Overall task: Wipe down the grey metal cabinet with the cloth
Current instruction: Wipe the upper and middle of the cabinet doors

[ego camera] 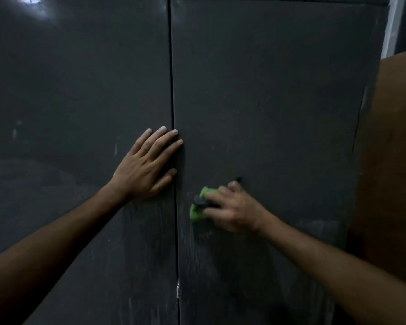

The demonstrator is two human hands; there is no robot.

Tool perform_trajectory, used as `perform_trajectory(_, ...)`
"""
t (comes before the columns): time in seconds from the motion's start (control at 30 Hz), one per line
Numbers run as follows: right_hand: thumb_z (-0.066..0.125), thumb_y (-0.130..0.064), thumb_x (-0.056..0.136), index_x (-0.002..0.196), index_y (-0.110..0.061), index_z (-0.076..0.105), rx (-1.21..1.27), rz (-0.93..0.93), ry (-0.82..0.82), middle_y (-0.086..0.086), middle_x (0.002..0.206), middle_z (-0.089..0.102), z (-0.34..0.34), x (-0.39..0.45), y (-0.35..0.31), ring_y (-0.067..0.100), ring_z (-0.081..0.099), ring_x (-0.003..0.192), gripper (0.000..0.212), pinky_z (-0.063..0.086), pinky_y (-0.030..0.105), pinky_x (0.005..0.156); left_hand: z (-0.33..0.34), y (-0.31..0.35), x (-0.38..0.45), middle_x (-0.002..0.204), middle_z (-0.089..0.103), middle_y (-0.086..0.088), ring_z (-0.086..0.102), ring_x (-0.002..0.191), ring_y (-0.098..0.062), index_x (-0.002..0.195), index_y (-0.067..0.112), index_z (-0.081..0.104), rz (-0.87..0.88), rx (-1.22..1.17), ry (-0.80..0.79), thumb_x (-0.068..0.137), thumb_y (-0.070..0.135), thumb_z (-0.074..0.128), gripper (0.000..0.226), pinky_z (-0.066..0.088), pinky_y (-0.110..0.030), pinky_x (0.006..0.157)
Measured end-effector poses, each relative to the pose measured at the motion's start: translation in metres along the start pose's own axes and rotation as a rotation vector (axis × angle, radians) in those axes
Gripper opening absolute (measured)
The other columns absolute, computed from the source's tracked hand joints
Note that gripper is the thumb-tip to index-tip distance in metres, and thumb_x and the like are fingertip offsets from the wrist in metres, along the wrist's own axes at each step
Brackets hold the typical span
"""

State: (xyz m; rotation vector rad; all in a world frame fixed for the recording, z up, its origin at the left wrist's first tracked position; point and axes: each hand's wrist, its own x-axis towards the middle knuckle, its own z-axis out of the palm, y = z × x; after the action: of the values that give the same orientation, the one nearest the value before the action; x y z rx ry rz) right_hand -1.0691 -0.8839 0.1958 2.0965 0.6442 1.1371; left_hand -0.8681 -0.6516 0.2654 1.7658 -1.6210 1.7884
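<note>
Grey metal cabinet [267, 90] with two closed doors fills the view. Left hand [145, 167] lies flat, fingers straight, across the centre seam. Right hand [230, 207] grips a bunched green cloth [197, 213] against the right door, below the left hand.

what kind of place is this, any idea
Hard to say; probably a dim indoor storage or utility corner. A tall grey metal cabinet with two doors fills the view, a brown board leans beside it, and a strip of pale wall shows behind.
</note>
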Motion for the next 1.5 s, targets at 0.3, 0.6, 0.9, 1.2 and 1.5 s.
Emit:
perform_trajectory(0.3,0.064,-0.030,0.093,0.116,-0.031,0.066,0.067,-0.169,-0.065,0.006,0.131,0.062,0.026,0.008,-0.033,0.025,0.060,0.096,0.023,0.042,0.041,0.082,-0.006,-0.030,-0.033,0.169,0.032,-0.016,0.024,0.159,-0.035,0.162,0.011,0.036,-0.049,0.046,0.005,0.105,0.047,0.044,0.068,0.020,-0.058,0.129)
perform_trajectory(0.6,0.066,-0.024,0.088,0.118,-0.029,0.071,0.068,0.366,0.196,0.011,0.125,0.065,0.032,0.049,-0.041,0.030,0.058,0.092,0.031,0.041,0.040,0.076,0.000,-0.041,-0.040,0.174,0.021,-0.009,0.015,0.163,-0.030,0.167,0.015,0.026,-0.019,0.076,-0.010,0.107,0.052,0.037,0.071,0.012,-0.052,0.132)
perform_trajectory(0.9,0.066,-0.026,0.088,0.124,-0.028,0.069,0.040,0.542,0.222,0.011,0.125,0.063,0.018,0.097,-0.016,0.032,0.056,0.091,0.036,0.039,0.042,0.076,-0.002,-0.042,-0.041,0.175,0.020,-0.009,0.013,0.163,-0.029,0.167,0.015,0.025,-0.011,0.088,-0.039,0.107,0.052,0.036,0.071,0.011,-0.052,0.132)
perform_trajectory(1.2,0.064,-0.029,0.088,0.112,-0.029,0.069,0.000,0.092,-0.020,0.008,0.128,0.064,0.026,0.098,-0.039,0.028,0.058,0.094,0.024,0.039,0.041,0.078,-0.011,-0.040,-0.039,0.174,0.022,-0.011,0.017,0.162,-0.031,0.166,0.012,0.029,0.004,0.058,-0.037,0.108,0.043,0.039,0.066,0.015,-0.053,0.132)
perform_trajectory(1.5,0.058,-0.037,0.092,0.113,-0.035,0.071,0.022,-0.320,-0.167,0.000,0.127,0.067,0.038,0.102,-0.073,0.020,0.065,0.098,0.024,0.047,0.037,0.082,-0.034,-0.050,-0.062,0.163,0.043,-0.019,0.035,0.154,-0.036,0.155,0.005,0.048,-0.075,0.013,0.012,0.108,0.024,0.044,0.051,0.026,-0.054,0.128)
